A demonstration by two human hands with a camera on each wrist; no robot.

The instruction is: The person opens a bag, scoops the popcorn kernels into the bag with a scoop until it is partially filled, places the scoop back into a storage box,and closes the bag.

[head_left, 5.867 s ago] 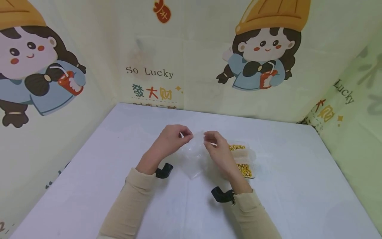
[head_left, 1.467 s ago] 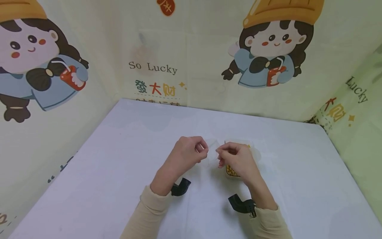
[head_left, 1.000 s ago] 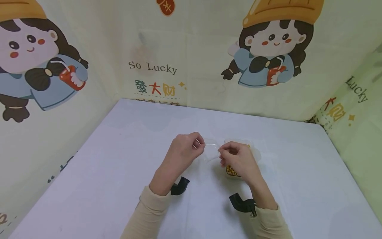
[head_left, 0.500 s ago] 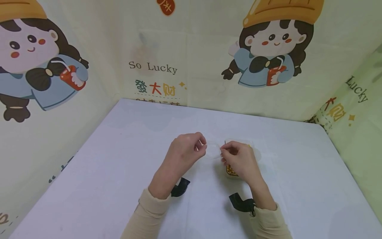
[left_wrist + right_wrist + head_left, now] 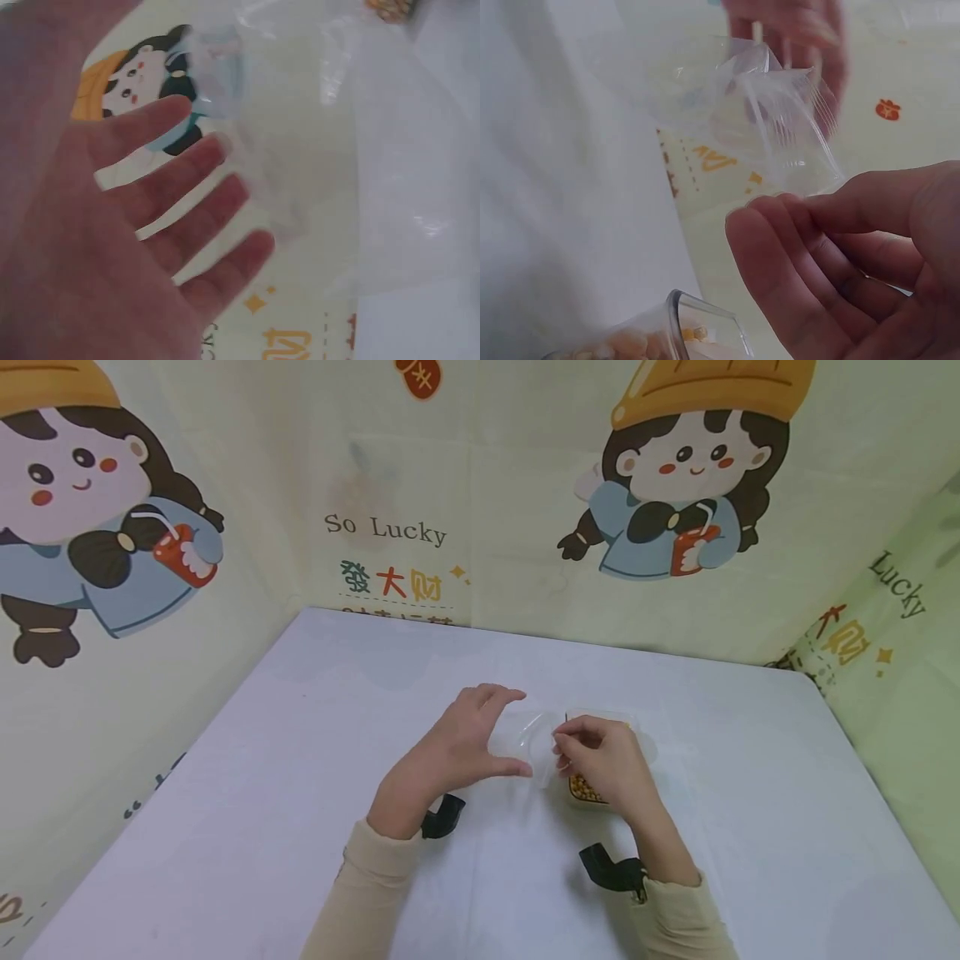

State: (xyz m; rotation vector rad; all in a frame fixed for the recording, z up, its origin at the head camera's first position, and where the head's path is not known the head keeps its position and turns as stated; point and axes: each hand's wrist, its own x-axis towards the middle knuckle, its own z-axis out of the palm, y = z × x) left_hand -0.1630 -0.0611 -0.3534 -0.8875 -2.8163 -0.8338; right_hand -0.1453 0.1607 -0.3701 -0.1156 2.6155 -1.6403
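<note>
A clear plastic zip bag (image 5: 537, 739) hangs in the air between both hands; ridged lines show near its mouth in the right wrist view. My right hand (image 5: 606, 760) pinches an edge of the bag (image 5: 799, 154) between thumb and fingers. Fingers and thumb spread wide, my left hand (image 5: 457, 747) stands at the bag's other side and pinches nothing. In the left wrist view its fingers are straight beside the see-through film (image 5: 405, 165); contact is hard to tell. Beneath the right hand stands a clear plastic box (image 5: 592, 805) with yellow corn kernels (image 5: 582, 788), partly hidden.
The box sits on a white table (image 5: 300, 827). A printed cloth wall (image 5: 495, 510) rises along the table's back edge, with more cloth at both sides. Black camera mounts (image 5: 611, 870) stick out below each wrist.
The left hand has let go of the bag and spread its thumb and fingers apart. The right hand keeps its pinch. Compared with several seconds ago, both hands are farther right, nearer the box.
</note>
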